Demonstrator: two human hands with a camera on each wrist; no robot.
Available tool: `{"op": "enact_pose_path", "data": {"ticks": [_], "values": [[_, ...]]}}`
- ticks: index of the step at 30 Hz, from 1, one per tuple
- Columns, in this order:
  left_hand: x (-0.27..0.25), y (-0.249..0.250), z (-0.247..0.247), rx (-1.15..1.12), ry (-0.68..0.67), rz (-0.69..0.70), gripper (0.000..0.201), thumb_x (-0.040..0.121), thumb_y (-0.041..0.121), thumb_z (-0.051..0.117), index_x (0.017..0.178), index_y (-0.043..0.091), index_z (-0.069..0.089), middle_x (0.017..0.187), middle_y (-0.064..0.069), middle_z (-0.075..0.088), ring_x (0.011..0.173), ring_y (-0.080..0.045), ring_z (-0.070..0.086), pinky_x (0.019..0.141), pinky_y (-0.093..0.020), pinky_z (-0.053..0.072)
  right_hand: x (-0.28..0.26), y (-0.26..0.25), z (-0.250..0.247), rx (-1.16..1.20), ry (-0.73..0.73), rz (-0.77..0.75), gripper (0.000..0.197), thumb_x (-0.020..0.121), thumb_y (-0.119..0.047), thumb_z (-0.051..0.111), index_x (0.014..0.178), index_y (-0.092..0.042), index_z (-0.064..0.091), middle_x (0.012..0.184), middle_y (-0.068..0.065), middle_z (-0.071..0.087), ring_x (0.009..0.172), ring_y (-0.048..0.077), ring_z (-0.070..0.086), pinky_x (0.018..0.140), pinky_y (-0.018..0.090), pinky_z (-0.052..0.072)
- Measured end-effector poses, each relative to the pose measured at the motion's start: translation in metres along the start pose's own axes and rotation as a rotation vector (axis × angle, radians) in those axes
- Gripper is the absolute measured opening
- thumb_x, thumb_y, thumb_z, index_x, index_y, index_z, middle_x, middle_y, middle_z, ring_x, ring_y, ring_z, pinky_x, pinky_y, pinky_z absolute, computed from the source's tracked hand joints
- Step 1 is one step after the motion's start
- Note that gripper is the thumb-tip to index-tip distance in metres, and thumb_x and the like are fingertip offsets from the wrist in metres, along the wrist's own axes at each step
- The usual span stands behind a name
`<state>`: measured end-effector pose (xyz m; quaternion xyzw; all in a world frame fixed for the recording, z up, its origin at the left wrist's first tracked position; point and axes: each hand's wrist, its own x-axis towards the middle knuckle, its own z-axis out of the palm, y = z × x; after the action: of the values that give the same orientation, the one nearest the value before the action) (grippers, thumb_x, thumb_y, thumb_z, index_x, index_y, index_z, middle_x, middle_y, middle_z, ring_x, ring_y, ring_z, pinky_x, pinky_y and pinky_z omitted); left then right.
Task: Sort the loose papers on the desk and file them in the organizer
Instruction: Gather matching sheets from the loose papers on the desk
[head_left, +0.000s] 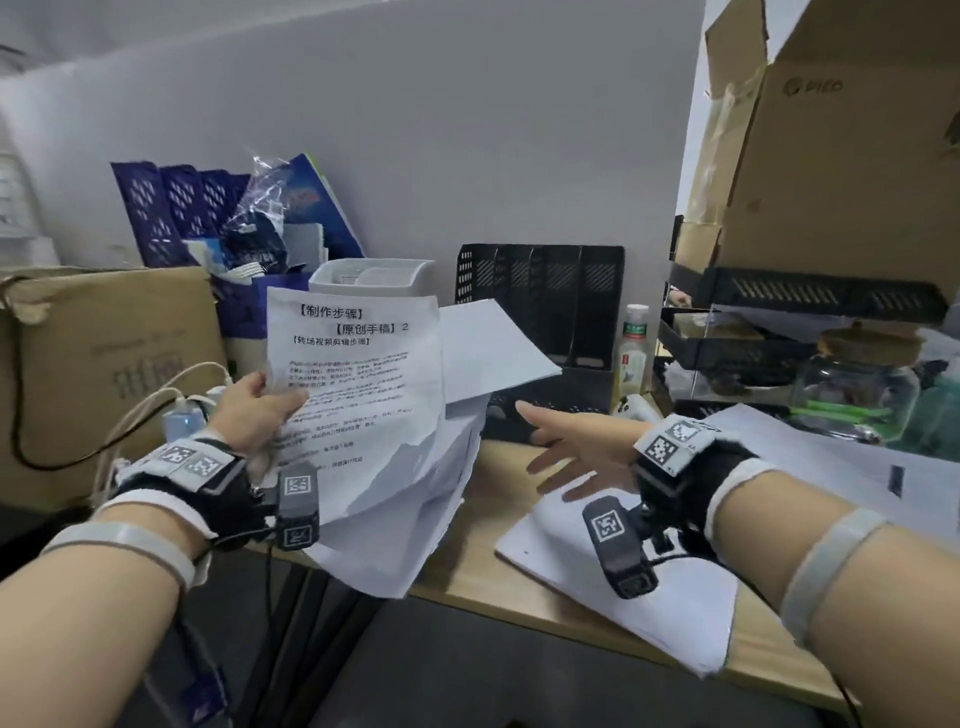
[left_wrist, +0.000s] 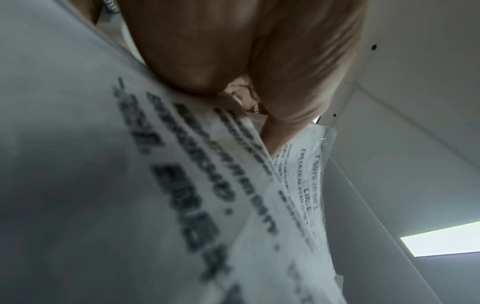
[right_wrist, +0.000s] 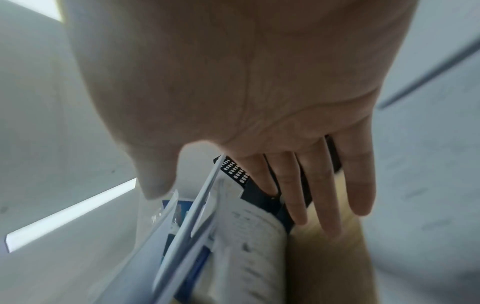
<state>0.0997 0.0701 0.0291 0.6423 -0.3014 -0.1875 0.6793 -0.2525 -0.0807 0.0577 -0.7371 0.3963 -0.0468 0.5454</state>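
In the head view, the left hand (head_left: 254, 410) grips a bundle of papers (head_left: 363, 395) by its left edge, thumb on the printed front sheet, and holds it raised over the left end of the desk (head_left: 483, 561). The lower sheets sag and hide the desk corner below them. The right hand (head_left: 576, 447) is empty, its fingers straight and spread, above the desk between the bundle and two loose sheets (head_left: 623, 587) that lie flat near the front edge. The black organizer (head_left: 545, 312) stands at the wall behind, and the bundle covers its lower left part. More paper (head_left: 810, 457) lies at the right, cut off by the arm. In the left wrist view, the thumb (left_wrist: 298, 92) and fingers (left_wrist: 192, 57) pinch the papers (left_wrist: 155, 195); the print is blurred and mostly unreadable. In the right wrist view, the palm (right_wrist: 233, 82) fills most of the picture, the straight fingers (right_wrist: 322, 195) hold nothing, and they partly hide the organizer (right_wrist: 236, 172). Beside it the papers (right_wrist: 249, 246) are seen on edge, blurred.
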Motion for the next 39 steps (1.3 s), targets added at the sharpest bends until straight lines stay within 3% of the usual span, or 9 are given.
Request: {"op": "enact_pose_path", "data": {"ticks": [4,8,12,17,21,25,28,33,39], "values": [[-0.004,-0.009,0.020,-0.073,-0.048,-0.025,0.020,0.094,-0.003,0.066,0.104,0.014,0.063,0.110,-0.019,0.073,0.096,-0.037,0.071,0.100,-0.059,0.052,0.027,-0.020,0.013,0.320,0.051,-0.090,0.066,0.084,-0.073,0.056,0.127,-0.022,0.059,0.130,0.007,0.065,0.116,0.035,0.066,0.091,0.048,0.057],[-0.009,-0.019,0.043,-0.121,-0.091,-0.059,0.019,0.095,-0.004,0.064,0.106,0.011,0.061,0.122,-0.025,0.069,0.108,-0.043,0.068,0.100,-0.064,0.051,0.043,-0.020,0.012,0.434,0.330,-0.150,0.015,0.095,-0.009,0.059,0.108,-0.004,0.064,0.102,0.015,0.072,0.098,0.036,0.072,0.088,0.052,0.060],[-0.011,-0.026,0.059,-0.096,-0.151,-0.114,0.017,0.098,0.002,0.063,0.114,0.009,0.060,0.114,-0.021,0.073,0.101,-0.042,0.072,0.087,-0.059,0.059,0.037,-0.012,-0.008,0.479,0.468,-0.102,0.016,0.091,0.013,0.052,0.093,0.000,0.061,0.081,0.015,0.073,0.072,0.028,0.072,0.056,0.037,0.064],[0.001,-0.040,0.072,-0.045,-0.189,-0.194,0.025,0.102,0.009,0.058,0.127,0.008,0.059,0.119,-0.021,0.074,0.107,-0.044,0.073,0.086,-0.070,0.057,0.012,0.001,-0.051,0.150,0.727,-0.169,0.018,0.088,0.008,0.055,0.104,0.009,0.064,0.096,0.026,0.067,0.071,0.020,0.071,0.056,0.025,0.060],[0.016,-0.056,0.085,0.080,-0.145,-0.152,0.024,0.095,0.008,0.066,0.117,0.005,0.057,0.119,-0.020,0.072,0.106,-0.042,0.071,0.092,-0.067,0.055,-0.030,0.001,-0.101,-0.142,0.960,-0.231,0.021,0.077,-0.010,0.055,0.079,0.004,0.070,0.090,0.029,0.072,0.087,0.044,0.072,0.077,0.056,0.061],[0.024,-0.066,0.100,0.166,-0.169,-0.133,0.021,0.091,0.004,0.067,0.112,0.006,0.061,0.119,-0.020,0.072,0.108,-0.040,0.070,0.099,-0.063,0.054,-0.083,-0.025,-0.121,-0.508,1.219,-0.338,0.028,0.087,-0.010,0.043,0.059,-0.008,0.045,0.067,0.019,0.053,0.073,0.042,0.054,0.064,0.038,0.039],[0.026,-0.072,0.116,0.142,-0.220,-0.130,0.017,0.093,0.009,0.065,0.109,0.014,0.065,0.122,-0.016,0.074,0.108,-0.041,0.071,0.097,-0.063,0.055,-0.106,-0.043,-0.128,-0.722,1.404,-0.615,0.022,0.088,-0.008,0.044,0.083,-0.002,0.065,0.083,0.020,0.054,0.078,0.042,0.057,0.065,0.036,0.039],[0.023,-0.079,0.137,0.067,-0.292,-0.111,0.023,0.083,0.014,0.065,0.104,0.022,0.067,0.120,-0.016,0.075,0.110,-0.042,0.071,0.098,-0.065,0.054,-0.094,-0.015,-0.070,-0.968,0.997,-0.852,0.029,0.095,-0.004,0.049,0.107,-0.011,0.075,0.090,0.007,0.055,0.076,0.028,0.058,0.069,0.036,0.051],[0.003,-0.087,0.133,0.076,-0.429,-0.187,0.020,0.095,0.005,0.062,0.113,0.011,0.070,0.128,-0.021,0.071,0.115,-0.045,0.069,0.102,-0.068,0.049,-0.063,0.089,0.005,-1.048,0.362,-0.412,0.028,0.092,-0.016,0.055,0.103,-0.031,0.075,0.101,-0.003,0.062,0.098,0.024,0.061,0.080,0.039,0.052]]}}
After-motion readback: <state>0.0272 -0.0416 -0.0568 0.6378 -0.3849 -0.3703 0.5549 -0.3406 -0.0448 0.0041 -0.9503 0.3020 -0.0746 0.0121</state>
